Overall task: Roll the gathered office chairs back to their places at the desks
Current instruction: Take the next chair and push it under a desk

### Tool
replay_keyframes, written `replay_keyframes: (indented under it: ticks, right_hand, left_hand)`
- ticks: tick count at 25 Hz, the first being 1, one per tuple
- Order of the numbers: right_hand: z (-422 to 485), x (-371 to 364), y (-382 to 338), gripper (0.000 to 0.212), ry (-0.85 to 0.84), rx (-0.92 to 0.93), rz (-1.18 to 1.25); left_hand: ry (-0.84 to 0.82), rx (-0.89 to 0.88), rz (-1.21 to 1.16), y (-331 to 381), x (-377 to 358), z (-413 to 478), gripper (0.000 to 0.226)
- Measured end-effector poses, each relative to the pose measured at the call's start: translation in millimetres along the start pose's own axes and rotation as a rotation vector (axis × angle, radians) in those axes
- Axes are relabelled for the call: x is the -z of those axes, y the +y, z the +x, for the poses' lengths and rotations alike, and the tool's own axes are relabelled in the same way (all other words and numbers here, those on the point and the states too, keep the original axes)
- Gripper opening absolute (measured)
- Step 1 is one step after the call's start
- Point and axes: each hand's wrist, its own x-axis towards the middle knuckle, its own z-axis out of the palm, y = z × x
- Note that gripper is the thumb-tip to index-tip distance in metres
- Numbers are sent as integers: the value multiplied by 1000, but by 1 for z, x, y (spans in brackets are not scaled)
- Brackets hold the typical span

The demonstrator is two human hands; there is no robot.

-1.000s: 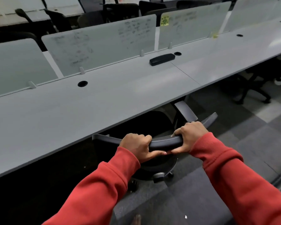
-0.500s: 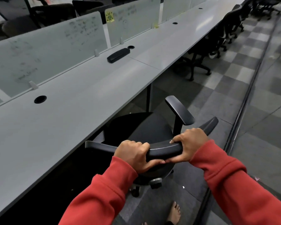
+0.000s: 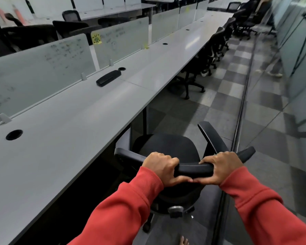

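Head view: the black office chair (image 3: pixel 168 147) stands just beside the desk's (image 3: pixel 78 121) front edge. Its seat faces away from the person, along that edge, and its curved back rail lies crosswise. The left hand (image 3: pixel 162 169) and right hand (image 3: pixel 221 167) both clamp the rail, thumbs touching.

Chair (image 3: pixel 168 147) stands at the counter (image 3: pixel 78 129) edge, seat just beside it. Counter leg (image 3: pixel 144 119) stands close ahead of the seat, a dark gap under the top to its left. Right armrest (image 3: pixel 210 137) juts into the aisle. Floor (image 3: pixel 219 106) is open ahead and right, as far as a metal floor track (image 3: pixel 240 117) running lengthwise. Past the track, a glass wall (image 3: pixel 299 68) closes the right side. Farther on, parked chairs (image 3: pixel 198 75) push their bases out and narrow the aisle. A person (image 3: pixel 274 66) stands near the glass. On the counter a black case (image 3: pixel 108 78) lies near the dividers (image 3: pixel 42 68), which wall off the far edge.
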Motion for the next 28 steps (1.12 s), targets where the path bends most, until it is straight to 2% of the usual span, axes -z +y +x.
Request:
replay_keyframes:
  ticks: [10,15,20,24,28]
  right_hand:
    - [56,7,105,92,-20,-97,-57]
    - [94,2,167,93,-28,-98,-59]
    - [134,-5,228,91,-28,-69,-68]
    - [168,-8,273,93,-34,-69,-52]
    - [203,-12,307,85,-55,-71,-50]
  left_hand:
    - [-85,-72,47,8,-24,139,79]
    - [-131,-49,73,10,-43,213,76]
    - [-166,80,83,17,-55,284,81]
    - [-207,90,101,19,-66,339,79]
    - [-219,78,123,11,-79,388,77]
